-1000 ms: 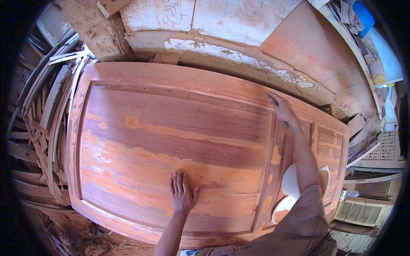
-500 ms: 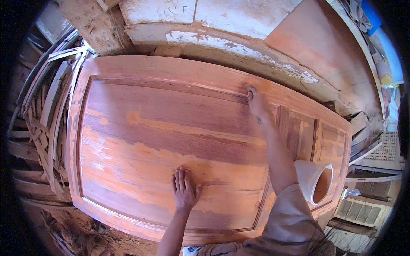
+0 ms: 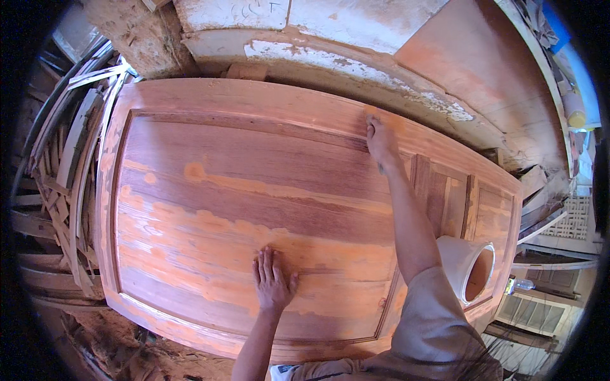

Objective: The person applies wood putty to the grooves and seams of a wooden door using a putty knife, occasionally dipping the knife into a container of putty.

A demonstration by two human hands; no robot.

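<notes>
A large panelled wooden door (image 3: 254,152) lies flat before me, with pale orange filler smeared in streaks and patches over its reddish-brown boards. My left hand (image 3: 274,282) rests palm down on the big panel, over a filler streak, its fingers stretched out. On the far frame rail my right hand (image 3: 381,141) is closed, knuckles up, with its fingertips pressed to the wood beside an orange patch. Whatever those fingers hold, if anything, is hidden. Right of my right arm, a white bucket (image 3: 452,263) lies on its side on the door, its mouth turned to the right.
Scrap wood strips (image 3: 70,171) are heaped at the left. Behind the door runs a dusty wall (image 3: 356,32) with peeling white paint. Shavings (image 3: 152,349) cover the ground at the lower left. A clear plastic bottle (image 3: 525,284) stands beyond the bucket.
My right hand has shifted very slightly along the far rail. My left hand keeps its place on the panel, and the whole view has moved a little.
</notes>
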